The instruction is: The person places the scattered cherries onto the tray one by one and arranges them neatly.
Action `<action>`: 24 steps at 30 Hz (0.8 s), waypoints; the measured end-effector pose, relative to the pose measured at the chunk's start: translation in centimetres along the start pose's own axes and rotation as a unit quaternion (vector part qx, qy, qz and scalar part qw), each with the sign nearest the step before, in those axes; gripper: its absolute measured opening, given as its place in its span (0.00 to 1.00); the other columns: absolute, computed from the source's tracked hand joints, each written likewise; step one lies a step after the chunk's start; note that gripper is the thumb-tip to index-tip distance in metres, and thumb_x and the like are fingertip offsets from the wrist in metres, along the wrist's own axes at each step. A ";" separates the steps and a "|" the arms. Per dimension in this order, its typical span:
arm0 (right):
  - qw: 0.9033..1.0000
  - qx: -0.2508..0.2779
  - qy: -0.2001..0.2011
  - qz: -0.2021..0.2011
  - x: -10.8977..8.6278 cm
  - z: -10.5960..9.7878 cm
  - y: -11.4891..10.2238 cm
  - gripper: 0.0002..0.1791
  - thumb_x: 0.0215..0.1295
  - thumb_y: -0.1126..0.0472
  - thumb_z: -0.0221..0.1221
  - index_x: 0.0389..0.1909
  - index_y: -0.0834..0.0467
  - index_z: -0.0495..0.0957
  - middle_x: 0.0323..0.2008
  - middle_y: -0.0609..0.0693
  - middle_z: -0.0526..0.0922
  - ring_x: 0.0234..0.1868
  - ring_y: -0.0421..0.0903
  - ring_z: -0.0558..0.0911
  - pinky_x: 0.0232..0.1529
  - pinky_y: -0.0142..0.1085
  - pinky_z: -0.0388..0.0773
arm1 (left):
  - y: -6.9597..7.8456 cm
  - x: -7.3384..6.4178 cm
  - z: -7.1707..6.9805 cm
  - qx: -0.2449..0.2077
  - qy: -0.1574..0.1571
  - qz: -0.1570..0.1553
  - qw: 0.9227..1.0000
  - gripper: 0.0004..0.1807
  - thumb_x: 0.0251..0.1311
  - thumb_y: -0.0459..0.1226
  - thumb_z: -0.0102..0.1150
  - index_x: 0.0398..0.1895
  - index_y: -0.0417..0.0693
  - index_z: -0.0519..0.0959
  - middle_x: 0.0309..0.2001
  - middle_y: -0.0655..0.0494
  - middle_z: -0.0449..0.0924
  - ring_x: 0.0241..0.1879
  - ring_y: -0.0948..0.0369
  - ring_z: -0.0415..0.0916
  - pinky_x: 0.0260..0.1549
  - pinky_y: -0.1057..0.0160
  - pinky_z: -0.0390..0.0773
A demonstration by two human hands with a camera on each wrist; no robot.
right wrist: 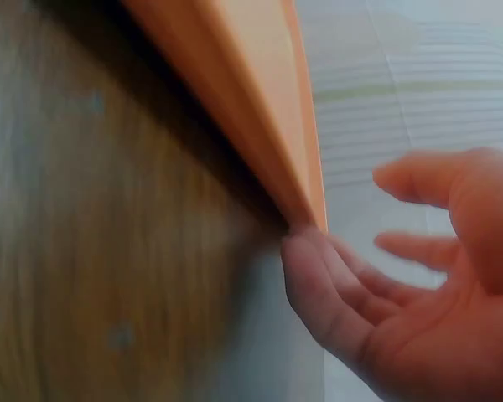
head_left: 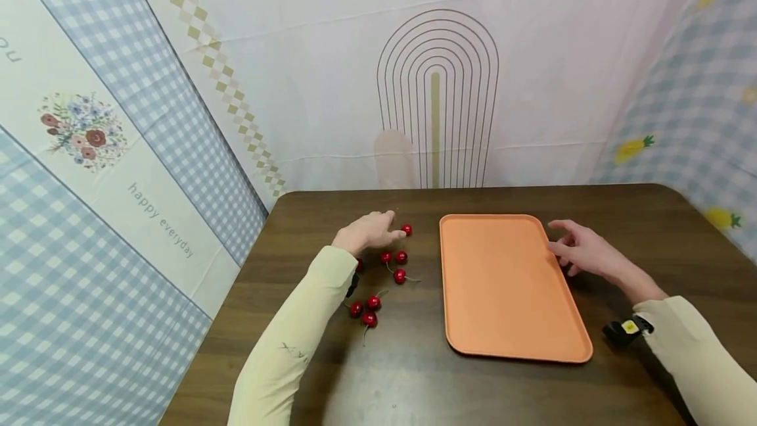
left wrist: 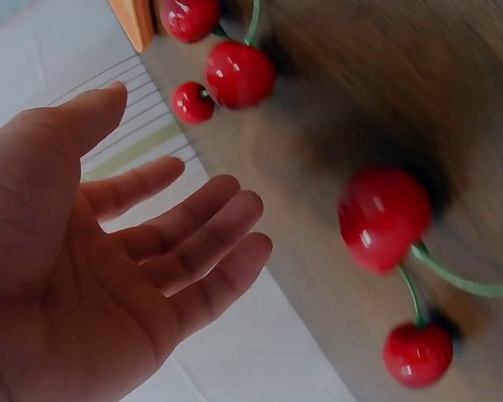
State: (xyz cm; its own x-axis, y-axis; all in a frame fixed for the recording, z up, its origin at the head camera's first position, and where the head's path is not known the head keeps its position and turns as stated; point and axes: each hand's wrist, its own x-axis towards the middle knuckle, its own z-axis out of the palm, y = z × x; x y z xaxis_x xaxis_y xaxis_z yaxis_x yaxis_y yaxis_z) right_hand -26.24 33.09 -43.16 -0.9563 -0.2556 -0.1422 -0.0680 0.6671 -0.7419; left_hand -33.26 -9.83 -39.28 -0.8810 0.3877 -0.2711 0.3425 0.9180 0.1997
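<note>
My left hand (head_left: 368,231) hovers over the far left of the table, its fingers loosely spread and nothing in its palm. A single red cherry (head_left: 407,229) lies by its thumb tip. Closer in are more red cherries (head_left: 399,275) with green stems, and a cluster of cherries (head_left: 369,319) sits nearer the front. One dark cherry is partly hidden behind the left wrist. At the right long side of an orange tray (head_left: 511,288) is my right hand (head_left: 585,252). In the right wrist view, its relaxed fingers (right wrist: 318,285) overlap the tray's rim (right wrist: 260,126).
A dark wooden table (head_left: 402,380) carries everything. Behind its far edge hangs a pale cloth (head_left: 325,104) with arch patterns. Blue checked cloth (head_left: 89,268) borders the left side. Black wrist straps (head_left: 621,332) show at the cuffs.
</note>
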 end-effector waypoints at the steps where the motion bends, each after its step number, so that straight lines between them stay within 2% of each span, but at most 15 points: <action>1: 1.000 0.003 -0.007 -0.001 -0.1 -0.1 0.1 0.35 0.73 0.54 0.54 0.71 0.67 0.53 0.39 0.61 0.78 0.31 0.47 0.80 0.29 0.41 0.82 | 0.1 0.2 0.1 -0.003 -0.004 0.004 1.000 0.28 0.70 0.56 0.48 0.63 0.48 0.68 0.55 0.50 0.78 0.54 0.56 0.76 0.56 0.54 0.74; 4: 0.999 0.012 -0.039 -0.008 -0.3 -0.4 0.7 0.33 0.72 0.56 0.55 0.70 0.66 0.55 0.37 0.59 0.78 0.31 0.47 0.79 0.29 0.41 0.81 | 0.5 0.6 0.3 -0.012 -0.018 0.008 1.000 0.22 0.69 0.55 0.51 0.54 0.50 0.73 0.45 0.54 0.79 0.44 0.59 0.75 0.46 0.57 0.75; 8: 0.996 0.017 -0.083 -0.017 -0.5 -0.7 1.4 0.32 0.72 0.55 0.54 0.70 0.67 0.58 0.36 0.58 0.78 0.31 0.46 0.79 0.30 0.40 0.81 | 1.0 1.1 0.6 -0.015 -0.033 0.004 0.999 0.16 0.68 0.53 0.53 0.41 0.52 0.75 0.34 0.57 0.76 0.35 0.61 0.72 0.37 0.60 0.72; 14: 0.995 0.009 -0.097 -0.036 -0.5 -0.9 1.8 0.29 0.71 0.57 0.56 0.66 0.69 0.64 0.32 0.56 0.78 0.28 0.45 0.79 0.30 0.38 0.81 | 1.8 1.6 0.6 -0.004 -0.046 -0.024 0.999 0.20 0.66 0.53 0.57 0.21 0.53 0.71 0.22 0.60 0.68 0.25 0.62 0.66 0.29 0.61 0.69; 18: 0.994 0.003 -0.106 -0.038 -0.2 -0.8 2.0 0.27 0.69 0.59 0.58 0.63 0.69 0.66 0.31 0.55 0.77 0.26 0.45 0.79 0.28 0.38 0.80 | 2.2 1.9 0.6 0.017 -0.053 -0.045 0.997 0.20 0.64 0.52 0.58 0.20 0.52 0.70 0.24 0.59 0.70 0.27 0.61 0.69 0.33 0.59 0.72; 21: 0.993 0.008 -0.108 -0.042 -0.2 -0.7 2.1 0.26 0.69 0.60 0.58 0.62 0.69 0.66 0.31 0.55 0.77 0.25 0.45 0.79 0.27 0.38 0.80 | 2.4 2.3 0.8 0.025 -0.043 -0.058 0.997 0.17 0.63 0.50 0.60 0.23 0.51 0.72 0.29 0.57 0.74 0.31 0.60 0.72 0.36 0.56 0.74; 24: 0.993 0.014 -0.111 -0.048 -0.2 -0.6 2.0 0.25 0.69 0.60 0.57 0.62 0.69 0.66 0.31 0.55 0.77 0.26 0.45 0.79 0.28 0.38 0.80 | 2.3 2.6 1.0 0.033 -0.034 -0.068 0.997 0.11 0.63 0.45 0.58 0.26 0.50 0.73 0.33 0.54 0.76 0.33 0.58 0.73 0.35 0.55 0.74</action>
State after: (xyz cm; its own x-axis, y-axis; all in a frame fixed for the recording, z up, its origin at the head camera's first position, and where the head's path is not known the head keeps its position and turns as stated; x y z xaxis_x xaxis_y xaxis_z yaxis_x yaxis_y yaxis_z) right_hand -26.40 34.87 -44.23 -0.8594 -0.4669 -0.2086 -0.1442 0.6127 -0.7770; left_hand -34.42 -6.61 -40.42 -0.8971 0.2625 -0.3555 0.2448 0.9649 0.0949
